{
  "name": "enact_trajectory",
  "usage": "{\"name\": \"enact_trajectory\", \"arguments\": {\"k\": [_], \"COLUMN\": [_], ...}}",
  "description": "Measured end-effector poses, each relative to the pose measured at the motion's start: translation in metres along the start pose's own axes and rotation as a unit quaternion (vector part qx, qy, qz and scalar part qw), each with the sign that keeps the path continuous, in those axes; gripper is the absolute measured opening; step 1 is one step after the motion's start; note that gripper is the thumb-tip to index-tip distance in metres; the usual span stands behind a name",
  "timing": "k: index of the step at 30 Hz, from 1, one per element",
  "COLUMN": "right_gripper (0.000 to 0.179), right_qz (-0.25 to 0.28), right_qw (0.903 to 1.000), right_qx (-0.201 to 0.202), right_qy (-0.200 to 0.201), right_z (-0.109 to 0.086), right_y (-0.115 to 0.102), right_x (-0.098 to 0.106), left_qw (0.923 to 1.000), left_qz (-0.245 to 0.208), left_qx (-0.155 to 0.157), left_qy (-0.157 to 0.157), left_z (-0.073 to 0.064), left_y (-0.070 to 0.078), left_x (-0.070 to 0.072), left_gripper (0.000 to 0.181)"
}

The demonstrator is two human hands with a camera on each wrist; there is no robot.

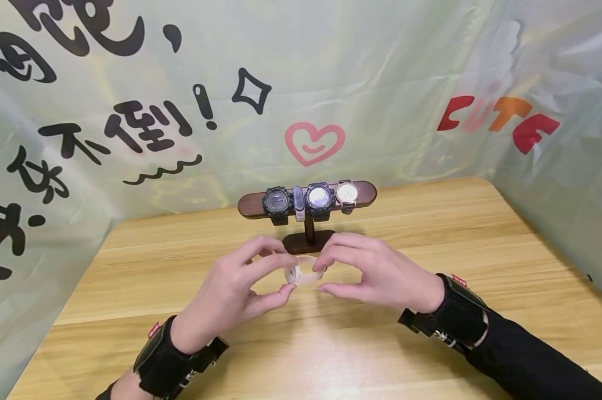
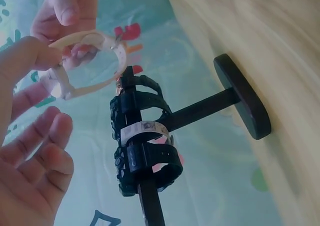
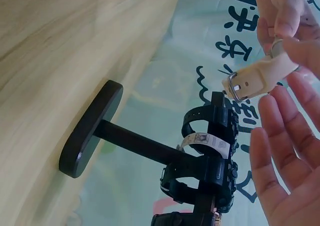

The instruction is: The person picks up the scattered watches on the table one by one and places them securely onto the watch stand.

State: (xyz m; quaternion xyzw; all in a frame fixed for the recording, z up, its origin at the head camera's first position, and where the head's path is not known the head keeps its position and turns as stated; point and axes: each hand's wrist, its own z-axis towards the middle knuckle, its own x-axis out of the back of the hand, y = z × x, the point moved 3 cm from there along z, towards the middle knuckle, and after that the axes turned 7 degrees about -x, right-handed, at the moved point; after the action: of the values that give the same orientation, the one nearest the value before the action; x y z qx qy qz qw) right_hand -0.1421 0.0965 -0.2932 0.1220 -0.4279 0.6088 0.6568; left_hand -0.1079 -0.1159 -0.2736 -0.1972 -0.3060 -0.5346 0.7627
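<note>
A pale pink wristwatch [image 1: 308, 276] is held up in front of the watch stand, its strap formed into a loop. My left hand [image 1: 238, 280] pinches the watch case at the left side, between finger and thumb. On the opposite side my right hand [image 1: 368, 272] holds the strap with its fingertips; its thumb looks apart from the strap in the head view. In the right wrist view the strap's metal buckle [image 3: 233, 87] faces the camera. The left wrist view shows the round loop [image 2: 121, 55] with right-hand fingers behind its upper edge.
Behind the hands, a dark wooden T-shaped stand [image 1: 309, 228] carries two chunky black watches [image 1: 277, 201], a slim band [image 1: 299, 201] and a round-faced watch [image 1: 347, 193]. Beneath is a wooden table [image 1: 180, 244], with a printed cloth backdrop [image 1: 381, 122] around it.
</note>
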Motion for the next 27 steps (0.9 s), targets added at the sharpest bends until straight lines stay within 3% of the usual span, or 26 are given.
{"name": "enact_trajectory", "arguments": {"k": [4, 10, 16, 27], "right_gripper": [0.024, 0.022, 0.018, 0.018], "right_qz": [-0.011, -0.027, -0.034, 0.012], "right_qw": [0.9997, 0.9988, 0.998, 0.9964], "right_qx": [0.006, 0.0, -0.004, -0.032], "right_qy": [0.022, 0.041, 0.052, 0.078], "right_z": [0.001, -0.001, -0.001, -0.003], "right_y": [0.0, 0.001, 0.003, 0.004], "right_x": [-0.001, -0.005, -0.007, -0.007], "left_qw": [0.9998, 0.9975, 0.9951, 0.9913], "left_qz": [-0.007, -0.063, -0.087, -0.1], "left_qx": [0.019, 0.027, 0.042, 0.061], "left_qy": [0.005, 0.013, 0.023, 0.06], "left_z": [-0.002, -0.002, 0.01, 0.011], "left_y": [-0.003, -0.003, 0.009, 0.011], "left_x": [-0.002, -0.006, -0.001, -0.007], "left_gripper": [0.029, 0.027, 0.026, 0.032]}}
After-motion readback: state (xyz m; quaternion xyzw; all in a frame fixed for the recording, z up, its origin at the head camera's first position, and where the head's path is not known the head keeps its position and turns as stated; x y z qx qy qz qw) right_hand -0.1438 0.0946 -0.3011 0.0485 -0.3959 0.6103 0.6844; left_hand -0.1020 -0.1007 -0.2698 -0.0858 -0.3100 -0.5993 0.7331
